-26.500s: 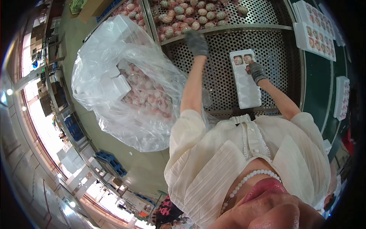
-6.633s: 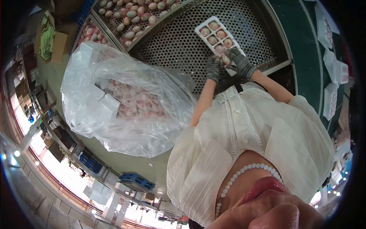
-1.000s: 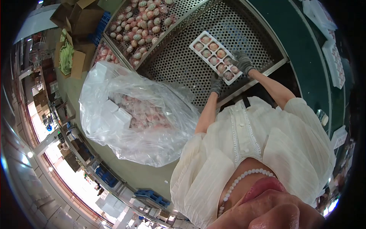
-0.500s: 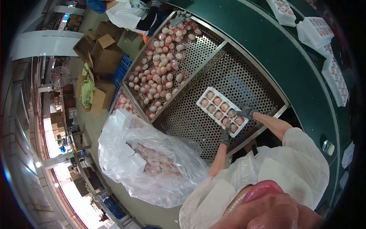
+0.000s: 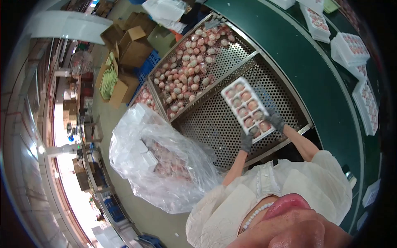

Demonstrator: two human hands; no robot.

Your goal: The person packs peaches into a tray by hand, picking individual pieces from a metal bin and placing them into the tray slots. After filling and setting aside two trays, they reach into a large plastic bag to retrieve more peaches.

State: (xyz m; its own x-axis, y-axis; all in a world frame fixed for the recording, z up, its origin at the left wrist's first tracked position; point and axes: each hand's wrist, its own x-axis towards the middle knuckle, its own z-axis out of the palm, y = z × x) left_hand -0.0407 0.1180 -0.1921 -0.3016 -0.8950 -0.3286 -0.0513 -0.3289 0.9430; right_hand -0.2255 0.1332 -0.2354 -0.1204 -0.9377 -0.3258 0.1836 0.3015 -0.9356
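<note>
One white tray (image 5: pixel 243 107) is being held at a slant by two grey-gloved hands over the perforated metal bench (image 5: pixel 206 128), carrying ten wrapped egg-like balls (image 5: pixel 252 105) in two rows of five. The left hand (image 5: pixel 246 141) is gripping the tray's near corner, its fingers partly closed, with the forearm reaching forward. The right hand (image 5: pixel 276 120) is closing its fingers over the right-hand edge near the same end, its forearm slanting in from the right; I can't make out how the fingers sit beneath the tray. Beyond a metal divider (image 5: pixel 225 78), dozens of loose wrapped balls (image 5: pixel 192 64) are lying in a heap, too many to count surely. One big clear plastic bag (image 5: pixel 136 120) is slumping beside the bench on the left, with wrapped pieces showing inside, while several filled trays (image 5: pixel 351 49) are resting on the green surface (image 5: pixel 326 95) to the right.
</note>
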